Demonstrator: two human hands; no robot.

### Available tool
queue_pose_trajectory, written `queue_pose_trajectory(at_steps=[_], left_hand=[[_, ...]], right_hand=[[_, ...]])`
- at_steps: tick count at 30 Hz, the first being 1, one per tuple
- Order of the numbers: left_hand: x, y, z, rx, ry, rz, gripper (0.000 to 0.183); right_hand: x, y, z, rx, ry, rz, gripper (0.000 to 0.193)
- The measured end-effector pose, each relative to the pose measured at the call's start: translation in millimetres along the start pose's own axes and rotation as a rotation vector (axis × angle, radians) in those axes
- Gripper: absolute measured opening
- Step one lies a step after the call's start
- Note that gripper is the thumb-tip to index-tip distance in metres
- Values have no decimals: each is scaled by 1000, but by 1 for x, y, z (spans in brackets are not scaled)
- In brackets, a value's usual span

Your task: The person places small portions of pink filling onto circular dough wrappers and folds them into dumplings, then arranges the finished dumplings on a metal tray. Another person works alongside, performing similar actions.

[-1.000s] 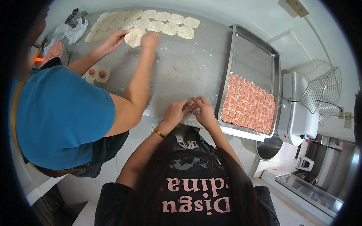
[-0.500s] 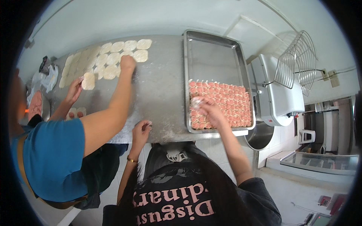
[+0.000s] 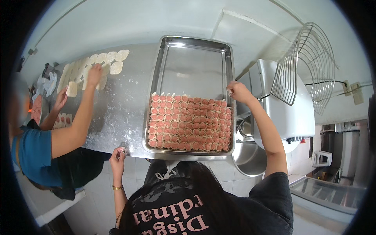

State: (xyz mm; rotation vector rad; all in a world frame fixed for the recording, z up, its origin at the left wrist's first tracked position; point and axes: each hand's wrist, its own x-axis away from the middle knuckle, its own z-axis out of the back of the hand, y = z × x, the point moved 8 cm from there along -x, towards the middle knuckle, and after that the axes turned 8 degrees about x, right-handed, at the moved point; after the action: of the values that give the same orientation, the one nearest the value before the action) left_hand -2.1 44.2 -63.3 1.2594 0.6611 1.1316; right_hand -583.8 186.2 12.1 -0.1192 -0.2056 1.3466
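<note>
The right hand (image 3: 237, 91) pinches a dumpling at the far right end of the filled rows in the steel tray (image 3: 190, 55), the left hand (image 3: 117, 154) rests loosely curled and empty on the table (image 3: 117, 113) edge, so placing seems under way, calling for a gentle release beside its neighbours.

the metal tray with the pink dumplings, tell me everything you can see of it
The metal tray is a shiny rectangular steel pan with a raised rolled rim and rounded corners, lying flat on the floured steel table, its near end at the table's front edge. Its far half is bare; the near half is packed with tidy rows of small pink-filled dumplings in pale wrappers. The right hand rests at the right rim, level with the farthest row. The left hand is at the table's edge, apart from the tray.
</note>
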Motion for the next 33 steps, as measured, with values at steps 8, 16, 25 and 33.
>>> queue_pose_trajectory(at_steps=[8, 16, 25, 33], left_hand=[[46, 12, -35, -66, 30, 53, 15], [46, 32, -58, -209, 18, -55, 21], [52, 34, -69, -192, 10, 20, 21], [49, 32, -71, -187, -6, 31, 23]], right_hand=[[1, -10, -33, 39, -58, 209, 12], [12, -16, -39, 103, -1, 195, 14], [23, -8, -43, 141, 107, 93, 19], [26, -9, -43, 127, -21, 9, 23]])
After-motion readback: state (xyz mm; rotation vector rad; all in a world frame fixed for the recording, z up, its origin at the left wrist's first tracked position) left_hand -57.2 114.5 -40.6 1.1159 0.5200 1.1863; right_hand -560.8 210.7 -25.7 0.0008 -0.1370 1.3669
